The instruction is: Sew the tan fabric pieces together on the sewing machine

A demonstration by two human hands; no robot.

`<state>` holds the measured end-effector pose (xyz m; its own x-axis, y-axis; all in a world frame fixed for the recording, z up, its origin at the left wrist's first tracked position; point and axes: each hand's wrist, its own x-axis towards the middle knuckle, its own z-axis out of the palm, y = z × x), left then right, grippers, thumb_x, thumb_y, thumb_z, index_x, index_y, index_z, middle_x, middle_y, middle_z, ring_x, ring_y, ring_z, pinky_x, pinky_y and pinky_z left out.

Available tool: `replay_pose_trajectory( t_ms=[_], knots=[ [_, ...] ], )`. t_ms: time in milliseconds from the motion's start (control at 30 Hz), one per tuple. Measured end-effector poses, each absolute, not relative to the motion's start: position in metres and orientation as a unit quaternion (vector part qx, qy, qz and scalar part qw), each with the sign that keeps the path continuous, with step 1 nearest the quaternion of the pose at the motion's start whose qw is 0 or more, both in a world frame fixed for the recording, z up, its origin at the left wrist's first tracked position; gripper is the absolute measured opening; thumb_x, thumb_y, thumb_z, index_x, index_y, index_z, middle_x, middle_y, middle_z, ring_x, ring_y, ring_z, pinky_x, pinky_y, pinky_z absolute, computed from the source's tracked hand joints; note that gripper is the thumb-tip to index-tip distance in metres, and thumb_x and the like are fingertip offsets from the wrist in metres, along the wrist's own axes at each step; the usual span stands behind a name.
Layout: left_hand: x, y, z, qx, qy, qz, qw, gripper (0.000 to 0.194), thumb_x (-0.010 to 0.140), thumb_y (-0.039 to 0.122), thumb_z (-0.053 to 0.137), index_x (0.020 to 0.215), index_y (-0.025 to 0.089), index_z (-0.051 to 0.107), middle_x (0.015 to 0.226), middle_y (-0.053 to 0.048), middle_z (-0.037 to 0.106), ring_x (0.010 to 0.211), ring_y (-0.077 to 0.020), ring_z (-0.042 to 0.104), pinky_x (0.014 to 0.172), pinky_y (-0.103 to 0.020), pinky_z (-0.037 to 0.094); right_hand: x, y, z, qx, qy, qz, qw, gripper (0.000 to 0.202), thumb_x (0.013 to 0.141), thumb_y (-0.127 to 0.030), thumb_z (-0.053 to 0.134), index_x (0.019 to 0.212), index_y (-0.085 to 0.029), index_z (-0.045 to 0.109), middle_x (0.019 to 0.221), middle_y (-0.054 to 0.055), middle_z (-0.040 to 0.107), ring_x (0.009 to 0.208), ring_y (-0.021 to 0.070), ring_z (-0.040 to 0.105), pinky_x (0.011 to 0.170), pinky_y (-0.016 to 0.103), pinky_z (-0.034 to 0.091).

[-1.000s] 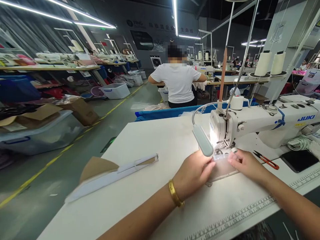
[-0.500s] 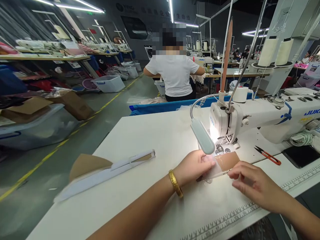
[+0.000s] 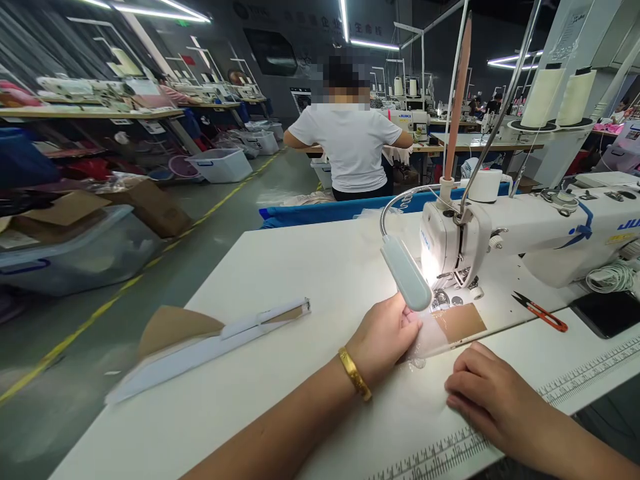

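Note:
My left hand (image 3: pixel 387 330), with a gold bangle at the wrist, is closed on the left end of a sheer white fabric piece (image 3: pixel 427 337). Its fingertips are partly hidden under the lamp head (image 3: pixel 407 273). A brown rectangular piece (image 3: pixel 463 322) adjoins the sheer fabric, just in front of the presser foot of the white sewing machine (image 3: pixel 457 240). My right hand (image 3: pixel 493 393) rests on the tabletop nearer the front edge, fingers curled together, apart from the fabric. Nothing shows in it.
Orange-handled thread snips (image 3: pixel 543 312) and a black phone (image 3: pixel 607 313) lie to the right. Folded white and brown paper (image 3: pixel 200 353) sits on the left of the white table (image 3: pixel 320 273). A ruler strip (image 3: pixel 450 450) runs along the front edge. A person in a white shirt (image 3: pixel 353 147) sits ahead.
My right hand has drawn back from the fabric's edge toward the table front, and its fingers have curled in. My left hand has shifted slightly left, still on the sheer fabric.

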<state>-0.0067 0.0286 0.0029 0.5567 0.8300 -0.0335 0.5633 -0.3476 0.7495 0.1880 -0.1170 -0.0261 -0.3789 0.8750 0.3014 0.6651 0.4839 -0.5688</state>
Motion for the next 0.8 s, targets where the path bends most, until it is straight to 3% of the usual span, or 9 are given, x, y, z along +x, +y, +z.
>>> replay_pose_trajectory(
  t_ms=[167, 400, 633, 800],
  knots=[
    [-0.008, 0.028, -0.001, 0.83, 0.408, 0.192, 0.329, 0.004, 0.089, 0.02, 0.047, 0.092, 0.023, 0.048, 0.073, 0.002, 0.052, 0.066, -0.0187, 0.053, 0.062, -0.03, 0.045, 0.188, -0.118, -0.027, -0.481, -0.807, 0.169, 0.298, 0.013, 0.107, -0.018, 0.052, 0.096, -0.022, 0.059, 0.091, 0.003, 0.058, 0.084, 0.0194, 0.055, 0.071, 0.03, 0.047],
    [-0.01, 0.027, -0.001, 0.882, 0.305, 0.247, 0.259, 0.028, 0.092, 0.013, 0.044, 0.094, 0.021, 0.071, 0.095, -0.005, 0.071, 0.089, -0.0223, 0.066, 0.085, -0.036, 0.055, 0.187, -0.116, -0.021, -0.499, -0.788, 0.203, 0.299, 0.022, 0.108, -0.022, 0.048, 0.089, -0.021, 0.059, 0.087, 0.003, 0.059, 0.082, 0.0182, 0.054, 0.07, 0.03, 0.045],
    [-0.01, 0.025, -0.003, 0.894, 0.309, 0.228, 0.232, 0.032, 0.092, 0.011, 0.046, 0.094, 0.02, 0.077, 0.094, -0.007, 0.07, 0.088, -0.0222, 0.066, 0.08, -0.037, 0.057, 0.191, -0.114, -0.015, -0.499, -0.794, 0.196, 0.285, 0.023, 0.107, -0.022, 0.049, 0.088, -0.021, 0.061, 0.084, 0.002, 0.06, 0.079, 0.018, 0.055, 0.07, 0.031, 0.046],
    [-0.008, 0.019, 0.001, 0.911, 0.285, 0.268, 0.133, 0.028, 0.095, 0.017, 0.048, 0.098, 0.019, 0.076, 0.099, -0.011, 0.066, 0.096, -0.0284, 0.06, 0.083, -0.045, 0.055, 0.194, -0.112, -0.015, -0.494, -0.8, 0.195, 0.278, 0.024, 0.108, -0.024, 0.049, 0.088, -0.022, 0.062, 0.083, 0.002, 0.06, 0.08, 0.0189, 0.056, 0.073, 0.032, 0.048]
  ],
)
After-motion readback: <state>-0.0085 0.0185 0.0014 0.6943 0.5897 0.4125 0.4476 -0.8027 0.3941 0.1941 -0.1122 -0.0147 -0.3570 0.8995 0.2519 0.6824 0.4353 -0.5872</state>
